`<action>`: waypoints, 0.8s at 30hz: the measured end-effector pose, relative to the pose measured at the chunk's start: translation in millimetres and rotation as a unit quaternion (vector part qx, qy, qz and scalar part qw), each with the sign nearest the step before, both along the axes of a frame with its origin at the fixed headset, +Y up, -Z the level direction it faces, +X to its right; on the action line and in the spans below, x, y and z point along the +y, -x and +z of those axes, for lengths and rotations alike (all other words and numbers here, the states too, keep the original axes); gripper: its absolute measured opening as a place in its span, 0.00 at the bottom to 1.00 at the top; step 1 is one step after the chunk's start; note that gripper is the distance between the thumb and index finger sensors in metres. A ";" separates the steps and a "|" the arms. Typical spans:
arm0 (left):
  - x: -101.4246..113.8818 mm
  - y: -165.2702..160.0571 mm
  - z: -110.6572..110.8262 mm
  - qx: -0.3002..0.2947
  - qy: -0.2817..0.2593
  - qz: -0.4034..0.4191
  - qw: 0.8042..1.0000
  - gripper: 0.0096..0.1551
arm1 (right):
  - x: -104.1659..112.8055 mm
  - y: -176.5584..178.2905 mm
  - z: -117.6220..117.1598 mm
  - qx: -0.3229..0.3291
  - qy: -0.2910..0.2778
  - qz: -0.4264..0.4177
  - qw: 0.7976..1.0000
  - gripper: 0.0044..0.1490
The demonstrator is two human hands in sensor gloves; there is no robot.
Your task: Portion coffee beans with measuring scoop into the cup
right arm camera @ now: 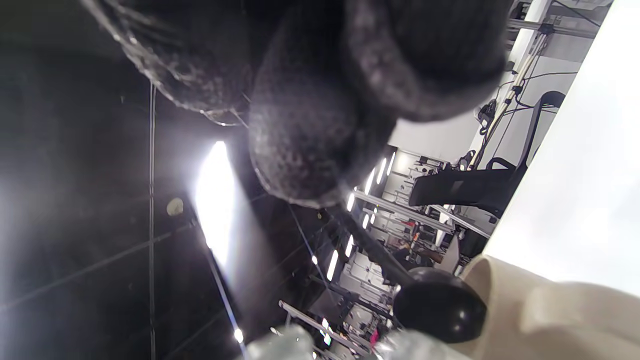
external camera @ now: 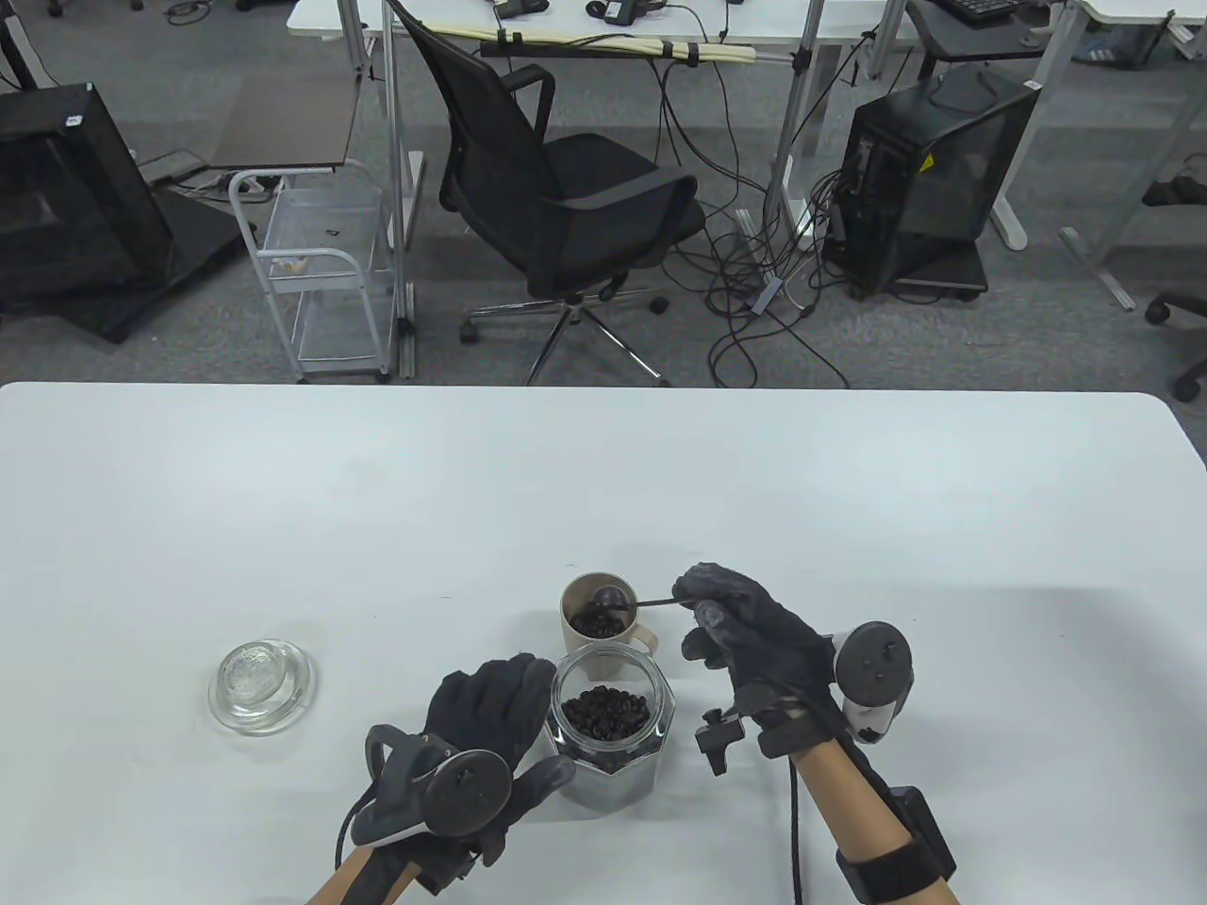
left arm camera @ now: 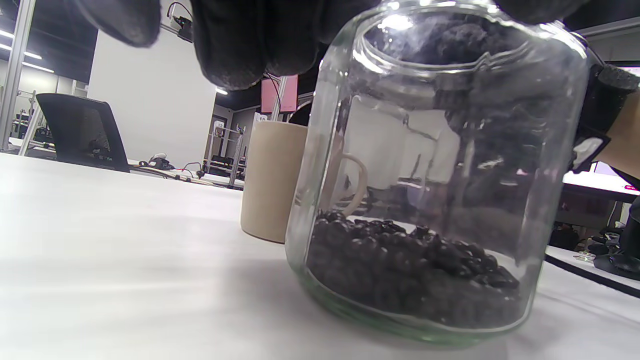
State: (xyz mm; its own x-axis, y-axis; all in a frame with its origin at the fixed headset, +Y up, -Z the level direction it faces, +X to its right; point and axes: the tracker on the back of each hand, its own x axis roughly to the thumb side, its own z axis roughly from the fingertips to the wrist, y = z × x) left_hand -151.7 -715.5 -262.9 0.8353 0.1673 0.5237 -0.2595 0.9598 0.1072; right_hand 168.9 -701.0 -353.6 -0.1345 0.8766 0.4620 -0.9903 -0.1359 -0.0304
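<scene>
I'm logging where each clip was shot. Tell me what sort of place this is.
Most likely an office or lab workspace, not a kitchen. Behind the white table stand a black office chair, desks with loose cables, and a computer tower on the grey carpet.

Table view overhead; wrist views close, low; all share cup (external camera: 596, 619).

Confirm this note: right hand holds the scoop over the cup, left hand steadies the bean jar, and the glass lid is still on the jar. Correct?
Not quite: the jar is open. The table view shows the glass lid lying on the table, left of the left hand. The right hand, scoop and cup are as stated.
</scene>
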 end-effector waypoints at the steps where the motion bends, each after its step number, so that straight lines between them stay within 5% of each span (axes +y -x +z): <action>1: 0.0 0.0 0.1 0.000 0.000 0.000 1.000 0.54 | 1.3 -2.9 0.7 -0.009 0.000 -0.023 1.000 0.26; 10: 0.0 0.1 0.3 0.001 0.000 0.000 1.000 0.54 | 5.3 -25.2 3.9 0.003 0.046 -0.208 0.977 0.28; 24: 0.1 0.2 0.4 0.000 0.001 0.000 1.000 0.54 | 17.6 8.2 14.8 0.073 -0.015 0.000 0.997 0.26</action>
State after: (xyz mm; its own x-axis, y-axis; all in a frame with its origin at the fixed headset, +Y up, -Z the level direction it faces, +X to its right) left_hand -151.9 -715.3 -262.4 0.8356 0.1690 0.5226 -0.2602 0.9598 0.1056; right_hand 160.8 -683.4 -338.8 -0.0643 0.8620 0.5028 -0.9844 -0.1376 0.1099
